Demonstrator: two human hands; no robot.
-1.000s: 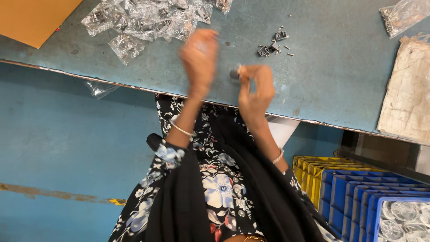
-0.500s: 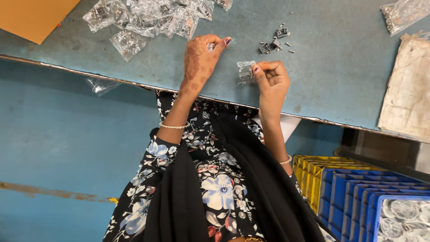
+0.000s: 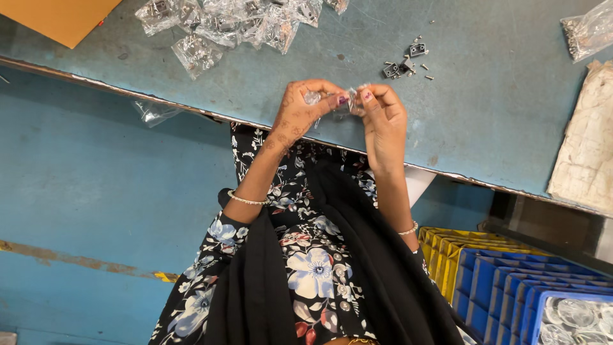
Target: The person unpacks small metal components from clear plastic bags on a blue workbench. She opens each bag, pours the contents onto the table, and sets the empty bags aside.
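Observation:
My left hand (image 3: 300,112) and my right hand (image 3: 382,115) meet over the near edge of the blue-grey table (image 3: 498,121). Between their fingertips they pinch a small clear plastic bag (image 3: 345,102). What the bag holds is too small to tell. Just beyond my hands lie a few small dark metal parts and screws (image 3: 403,64) loose on the table top.
A heap of small filled clear bags (image 3: 223,22) lies at the far left, beside an orange-brown board (image 3: 60,19). Another clear bag (image 3: 590,29) and a worn whitish slab (image 3: 587,147) sit at the right. Stacked yellow and blue crates (image 3: 504,281) stand on the floor at my right.
My left hand came back from reaching toward the table and joined the right hand. Both hands now grip the small bag, which the right hand alone held before.

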